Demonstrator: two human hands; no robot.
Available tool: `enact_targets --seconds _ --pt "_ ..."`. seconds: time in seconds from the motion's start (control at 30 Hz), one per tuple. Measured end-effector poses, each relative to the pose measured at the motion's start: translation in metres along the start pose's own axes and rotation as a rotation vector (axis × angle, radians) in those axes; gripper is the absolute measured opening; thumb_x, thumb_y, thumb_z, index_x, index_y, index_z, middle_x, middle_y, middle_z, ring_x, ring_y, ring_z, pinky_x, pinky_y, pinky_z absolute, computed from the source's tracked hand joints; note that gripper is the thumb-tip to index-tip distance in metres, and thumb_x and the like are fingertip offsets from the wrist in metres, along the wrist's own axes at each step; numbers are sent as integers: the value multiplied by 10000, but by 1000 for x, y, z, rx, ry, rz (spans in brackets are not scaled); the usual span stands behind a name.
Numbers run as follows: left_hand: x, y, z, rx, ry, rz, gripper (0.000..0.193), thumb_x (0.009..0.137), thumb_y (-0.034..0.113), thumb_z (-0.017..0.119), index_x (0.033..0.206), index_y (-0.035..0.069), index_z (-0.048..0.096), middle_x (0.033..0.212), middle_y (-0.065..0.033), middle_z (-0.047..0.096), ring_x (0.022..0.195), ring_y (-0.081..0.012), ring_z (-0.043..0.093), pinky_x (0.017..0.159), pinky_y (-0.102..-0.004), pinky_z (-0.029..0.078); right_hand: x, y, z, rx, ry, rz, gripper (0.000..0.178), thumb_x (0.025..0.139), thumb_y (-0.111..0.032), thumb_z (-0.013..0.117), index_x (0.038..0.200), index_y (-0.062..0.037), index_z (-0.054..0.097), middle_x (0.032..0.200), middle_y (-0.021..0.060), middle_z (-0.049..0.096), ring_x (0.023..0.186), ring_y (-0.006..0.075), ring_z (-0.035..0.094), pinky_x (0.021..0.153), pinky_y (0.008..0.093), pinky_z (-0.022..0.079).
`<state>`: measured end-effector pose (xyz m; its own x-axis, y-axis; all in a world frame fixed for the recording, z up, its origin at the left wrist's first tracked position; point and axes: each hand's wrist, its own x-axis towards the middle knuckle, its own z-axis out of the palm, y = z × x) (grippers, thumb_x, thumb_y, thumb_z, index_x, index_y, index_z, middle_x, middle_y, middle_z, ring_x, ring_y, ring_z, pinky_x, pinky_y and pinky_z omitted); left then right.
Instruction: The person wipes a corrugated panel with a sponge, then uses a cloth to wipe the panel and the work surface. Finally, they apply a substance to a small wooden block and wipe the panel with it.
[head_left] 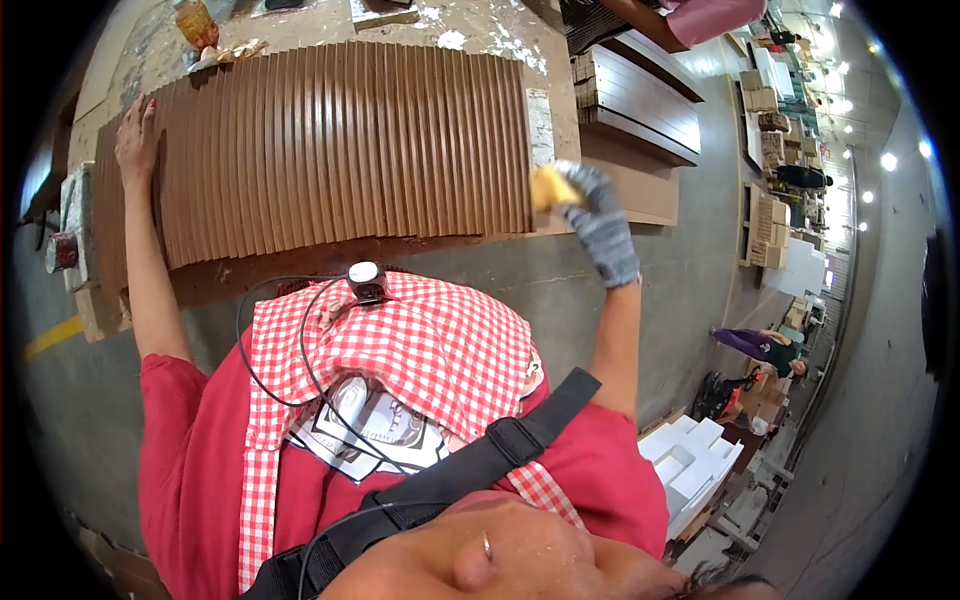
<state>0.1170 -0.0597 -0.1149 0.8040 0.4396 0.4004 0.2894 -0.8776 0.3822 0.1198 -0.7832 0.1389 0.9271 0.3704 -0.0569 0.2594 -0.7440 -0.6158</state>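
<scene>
Your left hand (136, 140) lies flat, fingers together and extended, palm pressed on the left end of the brown ribbed wooden panel (340, 150). Your right hand (598, 215), in a grey knitted glove, is closed around a small yellow sanding block (550, 186), which touches the panel's lower right corner. The panel, one in number, lies across a paint-spattered workbench (480, 30); its grooves run away from you and are too many and too fine to count reliably.

Only part of the block shows: the gloved fingers cover its right half, so its full shape cannot be told. The panel's left edge bends into the dark rim of the view. A red-and-white checked apron (420, 340) over a red shirt, crossed by one black strap (470, 460) and black cable, hides the near edge of the bench and everything below it.

At the top left stands one amber plastic bottle (197, 22), cut off by the frame. To the right, a stack of dark flat boards (645, 100) lies on the floor, near white moulded pieces (690, 465). Another person's pink sleeve (715, 18) enters at the top; further figures at far right are too small to make out.
</scene>
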Motion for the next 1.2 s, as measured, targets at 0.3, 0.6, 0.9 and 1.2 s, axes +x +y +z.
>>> enact_targets --seconds 0.3,0.6,0.9,1.2 --pt "0 3 0 30 3 58 669 975 650 325 1450 204 476 1453 -92 496 1361 -294 425 1127 -426 314 211 46 35 -401 175 -338 419 800 -100 753 1201 -50 643 1172 145 619 1113 313 587 993 377 455" --pt "2 -9 14 56 61 146 683 972 662 304 1452 207 472 1439 -98 509 1339 -310 445 1111 -433 327 206 37 27 -494 -110 -175 418 785 -97 764 1190 -67 667 1144 136 626 1091 309 592 1000 377 458" --pt "9 -22 18 46 39 127 700 967 676 293 1449 203 476 1435 -91 511 1333 -311 450 1109 -434 327 232 29 39 -498 63 -297 399 814 -93 733 1203 -56 650 1154 143 609 1092 327 580 1025 387 438" --pt "4 -15 15 -30 57 121 698 976 659 299 1455 181 469 1467 -82 485 1351 -299 437 1117 -425 319 142 45 41 -504 -133 -113 448 786 -37 751 1220 -94 657 1195 142 612 1131 294 589 1060 360 443"
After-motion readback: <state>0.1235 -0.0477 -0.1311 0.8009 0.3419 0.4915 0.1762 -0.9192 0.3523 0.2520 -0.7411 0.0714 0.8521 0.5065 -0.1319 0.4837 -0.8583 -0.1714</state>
